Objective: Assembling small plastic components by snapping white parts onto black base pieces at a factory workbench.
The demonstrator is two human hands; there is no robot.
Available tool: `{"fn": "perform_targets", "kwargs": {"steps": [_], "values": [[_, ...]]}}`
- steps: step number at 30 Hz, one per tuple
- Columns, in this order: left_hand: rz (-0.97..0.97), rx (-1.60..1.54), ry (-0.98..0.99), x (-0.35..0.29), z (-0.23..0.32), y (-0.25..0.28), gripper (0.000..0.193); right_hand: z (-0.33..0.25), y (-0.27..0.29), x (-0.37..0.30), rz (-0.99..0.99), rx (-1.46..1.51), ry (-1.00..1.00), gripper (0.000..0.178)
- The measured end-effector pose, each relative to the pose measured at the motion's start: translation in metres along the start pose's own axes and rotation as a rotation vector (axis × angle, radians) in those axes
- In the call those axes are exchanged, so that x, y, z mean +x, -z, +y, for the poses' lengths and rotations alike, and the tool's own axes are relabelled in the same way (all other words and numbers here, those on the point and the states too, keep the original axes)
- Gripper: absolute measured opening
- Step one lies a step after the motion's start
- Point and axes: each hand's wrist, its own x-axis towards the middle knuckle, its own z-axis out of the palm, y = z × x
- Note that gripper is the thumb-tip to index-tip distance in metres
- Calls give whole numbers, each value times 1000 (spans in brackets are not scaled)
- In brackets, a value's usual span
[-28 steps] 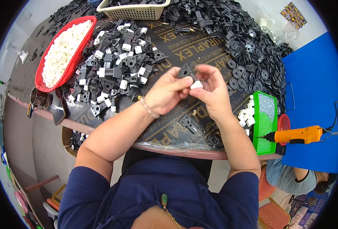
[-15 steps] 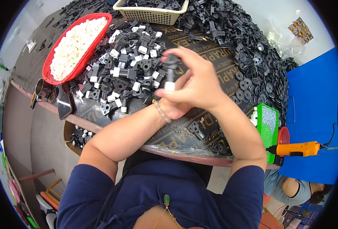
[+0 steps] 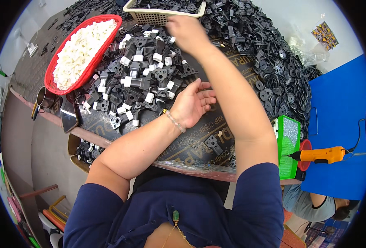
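My left hand point(image 3: 191, 105) rests palm up over the table beside a heap of black plastic parts with white square caps point(image 3: 143, 82). Its fingers are apart and nothing lies in the palm. My right hand point(image 3: 186, 34) is stretched far forward, smeared by motion, at the heap's far right side and just in front of a cream plastic basket point(image 3: 162, 19). Its fingers are blurred, so whether it holds anything is hidden. One black part without a white cap point(image 3: 213, 144) lies near the table's front edge, between my forearms.
A red basket of white caps point(image 3: 116, 25) stands left, a phone point(image 3: 69, 113) near it. Black round discs point(image 3: 278, 89) and loose black parts point(image 3: 240, 29) pile up right. An orange electric screwdriver point(image 3: 323, 155) and a green tray of screws point(image 3: 288, 165) are right; another person point(image 3: 311, 202) sits beyond.
My hands were together around a black part with a white cap. They have separated; the right has swung forward past the heap, and the left now lies open without the part.
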Motion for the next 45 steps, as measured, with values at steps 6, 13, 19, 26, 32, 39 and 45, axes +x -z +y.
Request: {"fn": "perform_targets", "kwargs": {"steps": [6,13,19,26,32,39,45], "values": [[16,31,4,-2,-1,-2,30,121,15,-71,-199,-587,-165,41],[102,69,-182,-8,-11,-18,35,72,63,-143,-163,525,-558,31],[-17,24,-162,-8,-17,-20,39,-6,111,-216,-123,578,-521,28],[36,168,-172,-9,-10,-17,44,-29,117,-267,-673,285,-91,61],[-78,227,-97,-14,-9,-21,53,-22,113,-267,-511,208,-116,44],[-261,370,-72,-14,-9,-17,46,-14,127,-261,124,302,-267,42],[-328,350,5,-18,-11,-21,40,-20,115,-255,179,315,-196,42]]}}
